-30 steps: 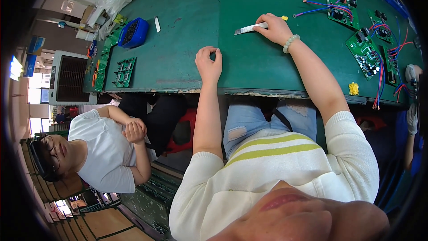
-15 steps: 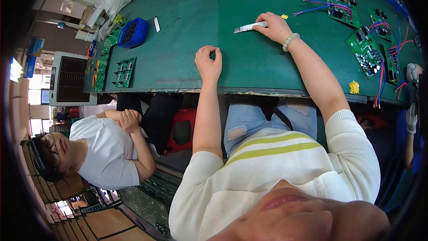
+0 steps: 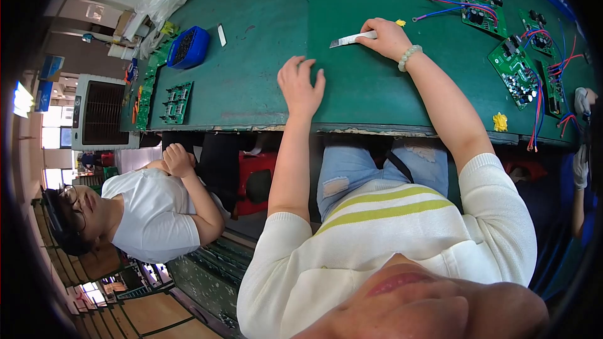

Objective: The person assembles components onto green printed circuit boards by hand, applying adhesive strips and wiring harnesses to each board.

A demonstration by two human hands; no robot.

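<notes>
My right hand (image 3: pixel 385 40) is closed round a white-handled utility knife (image 3: pixel 353 39), whose blade end points left, low over the green tabletop (image 3: pixel 251 44). A beaded bracelet (image 3: pixel 409 58) circles that wrist. My left hand (image 3: pixel 301 86) holds nothing; its fingers are apart, with the thumb spread toward the right, over the table nearer the front edge. Just beyond my right hand lies a small yellow piece (image 3: pixel 400 23).
Circuit boards (image 3: pixel 514 70) with red and blue wires lie at the right, near a yellow piece (image 3: pixel 500 122). At left are a blue bin (image 3: pixel 200 50) of small dark parts, a white strip (image 3: pixel 222 34) and a green board (image 3: pixel 176 102). A person (image 3: pixel 151 213) sits at my left.
My left hand has opened from curled fingers, spreading its thumb and shifting slightly right. The right hand and the knife stay put. The person at left has moved a hand.
</notes>
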